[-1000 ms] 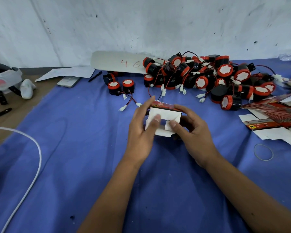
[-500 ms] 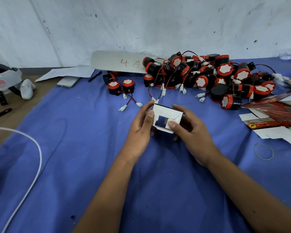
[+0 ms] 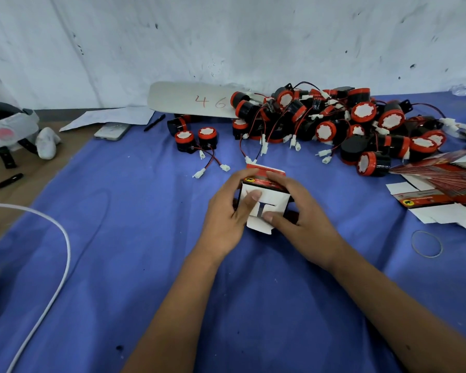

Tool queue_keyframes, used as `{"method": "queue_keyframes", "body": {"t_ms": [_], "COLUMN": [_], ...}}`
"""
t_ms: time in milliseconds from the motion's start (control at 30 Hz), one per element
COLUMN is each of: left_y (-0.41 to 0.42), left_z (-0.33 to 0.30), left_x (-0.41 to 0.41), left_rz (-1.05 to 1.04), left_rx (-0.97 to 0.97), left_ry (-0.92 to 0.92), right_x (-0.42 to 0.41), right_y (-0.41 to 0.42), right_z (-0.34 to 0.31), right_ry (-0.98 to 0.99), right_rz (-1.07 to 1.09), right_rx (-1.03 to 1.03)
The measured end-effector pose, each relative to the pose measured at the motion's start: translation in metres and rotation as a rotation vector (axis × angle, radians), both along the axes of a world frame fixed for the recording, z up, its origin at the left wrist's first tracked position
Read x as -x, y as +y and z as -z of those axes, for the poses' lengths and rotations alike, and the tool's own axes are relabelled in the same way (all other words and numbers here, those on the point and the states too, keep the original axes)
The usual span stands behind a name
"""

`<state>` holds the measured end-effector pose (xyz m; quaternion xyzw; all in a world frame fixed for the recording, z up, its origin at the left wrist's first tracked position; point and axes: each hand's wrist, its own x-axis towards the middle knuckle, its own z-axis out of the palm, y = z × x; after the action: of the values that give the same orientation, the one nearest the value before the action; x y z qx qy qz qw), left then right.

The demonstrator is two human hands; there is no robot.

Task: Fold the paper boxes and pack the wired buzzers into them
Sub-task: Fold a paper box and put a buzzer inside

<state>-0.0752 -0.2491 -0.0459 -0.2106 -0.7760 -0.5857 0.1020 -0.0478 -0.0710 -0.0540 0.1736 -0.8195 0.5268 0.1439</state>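
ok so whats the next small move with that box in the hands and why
Probably press the last white flap down and tuck it in. Both the left hand and the right hand grip the paper box, thumbs on its white end flaps, and a dark gap still shows between them, so this end looks unclosed. The wired buzzers wait behind.

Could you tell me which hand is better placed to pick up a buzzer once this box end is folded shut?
Probably the left hand: the two loose red-and-black wired buzzers lie just beyond it, while the right hand braces the red-and-white paper box.
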Motion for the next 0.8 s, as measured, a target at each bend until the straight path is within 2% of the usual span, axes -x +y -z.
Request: {"method": "queue_keyframes", "body": {"t_ms": [67, 200, 367, 533, 700, 800], "left_y": [0.000, 0.006, 0.018, 0.027, 0.029, 0.026], "left_z": [-0.001, -0.003, -0.003, -0.001, 0.001, 0.002], "left_x": [0.000, -0.002, -0.007, -0.009, -0.010, -0.011], "left_rz": [-0.018, -0.108, -0.121, -0.103, -0.160, -0.201], "left_rx": [-0.110, -0.269, -0.318, -0.215, -0.177, 0.050], "left_ry": [-0.048, -0.109, -0.155, -0.085, -0.094, -0.013], "right_x": [-0.001, -0.006, -0.007, -0.008, -0.007, -0.008], "right_y": [-0.002, -0.005, -0.005, -0.004, -0.006, -0.005], "right_z": [-0.002, -0.007, -0.010, -0.011, -0.013, -0.013], "right_ry": [0.009, -0.061, -0.028, 0.032, 0.011, -0.006], "right_rz": [-0.019, -0.147, -0.033, 0.120, 0.093, 0.106], "right_rx": [0.036, 0.233, 0.227, 0.233, 0.153, 0.176]}}
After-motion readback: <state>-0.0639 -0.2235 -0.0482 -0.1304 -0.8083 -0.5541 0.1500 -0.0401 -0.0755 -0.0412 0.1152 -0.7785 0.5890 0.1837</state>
